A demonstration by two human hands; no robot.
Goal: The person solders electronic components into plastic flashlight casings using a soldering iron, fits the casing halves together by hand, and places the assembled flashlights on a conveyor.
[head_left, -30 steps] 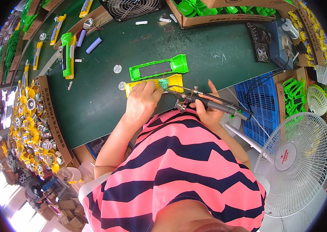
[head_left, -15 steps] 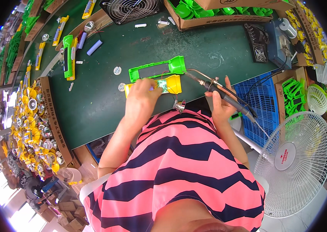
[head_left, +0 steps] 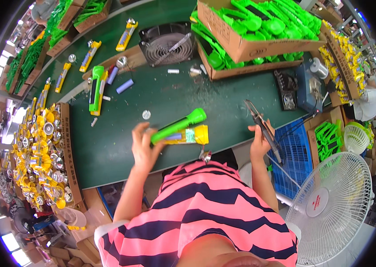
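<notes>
My left hand (head_left: 143, 144) is closed on the near end of a green flashlight shell half (head_left: 192, 118). This shell is held at a slant, outer side up, over a yellow flashlight shell half (head_left: 202, 134) on the table. In the yellow half show a purple battery cell (head_left: 175, 136) and a small circuit board (head_left: 190, 135); the green half hides part of it. A shiny reflector (head_left: 205, 155) hangs by wires at the table's near edge. My right hand (head_left: 260, 141) grips a soldering iron (head_left: 264, 130), its tip pointing up and away, apart from the shells.
Behind stand a black fan (head_left: 166, 44) and a carton (head_left: 259, 50) of green shells. A blue soldering station (head_left: 309, 84) and a solder spool (head_left: 318, 67) are at right. At left are an assembled flashlight (head_left: 95, 95), loose battery cells (head_left: 125, 86) and a carton (head_left: 69, 151) of yellow parts.
The green shell half has been picked up by my left hand and turned outer side up over the yellow half. The soldering iron has moved right, away from the shells. The view has shifted.
</notes>
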